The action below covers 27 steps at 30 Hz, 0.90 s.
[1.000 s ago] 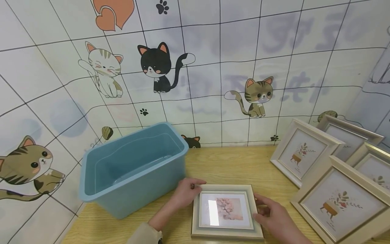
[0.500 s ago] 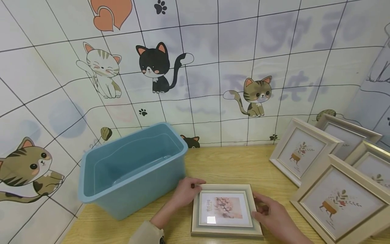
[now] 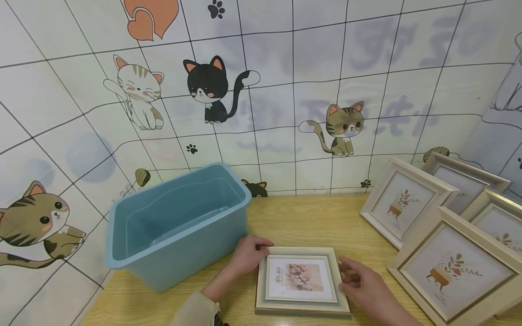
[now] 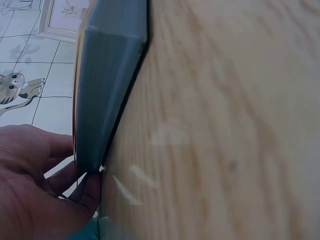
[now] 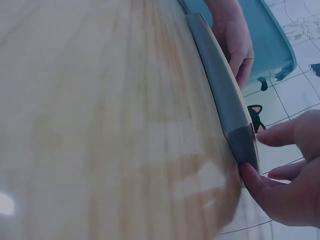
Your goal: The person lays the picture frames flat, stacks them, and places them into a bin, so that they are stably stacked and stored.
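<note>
A pale cream picture frame (image 3: 300, 306) lies flat on the wooden table, its pink-flower print turned sideways. My left hand (image 3: 249, 256) grips its upper left corner, the index finger reaching along the far edge. In the left wrist view, that hand's thumb and fingers (image 4: 62, 182) meet at the frame's corner, beside its grey-blue side. My right hand (image 3: 363, 286) is at the right side, thumb and fingertips at the edge. The right wrist view shows its thumb and index finger (image 5: 277, 134) on either side of a corner of the frame.
A blue plastic tub (image 3: 195, 253) stands left of the frame, close to my left hand. Several more frames stand upright at the right, the nearest upright frame (image 3: 477, 246) close to my right hand. A cat-patterned wall covering (image 3: 277, 113) rises behind the table (image 3: 310, 217).
The bright glare on the frame's glass has faded, and the printed lettering now shows. Both hands stay at the frame with only slight shifts.
</note>
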Each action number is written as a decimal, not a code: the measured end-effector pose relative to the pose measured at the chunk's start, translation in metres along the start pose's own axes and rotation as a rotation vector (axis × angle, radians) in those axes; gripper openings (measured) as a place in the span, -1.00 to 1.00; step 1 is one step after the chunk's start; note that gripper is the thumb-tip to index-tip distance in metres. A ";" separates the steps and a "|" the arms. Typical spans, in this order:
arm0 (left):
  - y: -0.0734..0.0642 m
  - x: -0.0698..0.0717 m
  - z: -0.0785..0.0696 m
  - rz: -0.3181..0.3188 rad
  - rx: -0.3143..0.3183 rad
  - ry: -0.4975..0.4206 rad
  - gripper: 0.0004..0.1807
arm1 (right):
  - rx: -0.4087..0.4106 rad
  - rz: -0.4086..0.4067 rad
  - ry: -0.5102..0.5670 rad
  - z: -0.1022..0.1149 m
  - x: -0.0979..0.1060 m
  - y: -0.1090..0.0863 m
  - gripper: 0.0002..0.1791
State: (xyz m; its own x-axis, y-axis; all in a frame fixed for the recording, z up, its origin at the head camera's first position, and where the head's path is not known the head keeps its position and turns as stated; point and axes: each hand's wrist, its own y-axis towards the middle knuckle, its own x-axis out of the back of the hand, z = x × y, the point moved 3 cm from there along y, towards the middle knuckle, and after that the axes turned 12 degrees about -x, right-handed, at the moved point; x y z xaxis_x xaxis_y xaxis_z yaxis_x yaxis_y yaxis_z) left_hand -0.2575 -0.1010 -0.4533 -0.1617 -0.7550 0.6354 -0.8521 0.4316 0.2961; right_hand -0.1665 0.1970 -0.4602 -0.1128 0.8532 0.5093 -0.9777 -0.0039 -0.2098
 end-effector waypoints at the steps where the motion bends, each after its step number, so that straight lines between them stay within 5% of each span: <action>1: 0.000 0.000 0.000 0.001 -0.001 0.005 -0.77 | 0.011 0.018 -0.004 0.000 0.002 -0.002 -0.25; 6: 0.000 -0.001 -0.001 0.010 -0.002 -0.009 -0.77 | 0.047 0.062 -0.042 0.009 0.018 -0.016 -0.20; 12: -0.001 -0.001 -0.001 0.011 -0.021 -0.012 -0.77 | 0.203 -0.076 -0.167 0.031 0.065 -0.038 -0.24; 21: -0.001 0.000 0.004 0.016 -0.022 -0.041 -0.77 | 0.396 -0.459 -0.281 0.050 0.146 -0.070 -0.19; 27: -0.001 0.000 0.006 0.035 -0.021 -0.035 -0.76 | 0.467 -0.738 -0.322 0.046 0.190 -0.069 -0.36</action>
State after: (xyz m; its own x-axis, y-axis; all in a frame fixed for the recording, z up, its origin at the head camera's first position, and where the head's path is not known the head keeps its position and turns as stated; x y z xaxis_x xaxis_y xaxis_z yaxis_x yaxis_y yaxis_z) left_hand -0.2596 -0.1049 -0.4582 -0.2083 -0.7560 0.6205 -0.8351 0.4677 0.2896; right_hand -0.1286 0.3353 -0.3106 0.5907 0.5376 0.6017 -0.7855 0.2127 0.5811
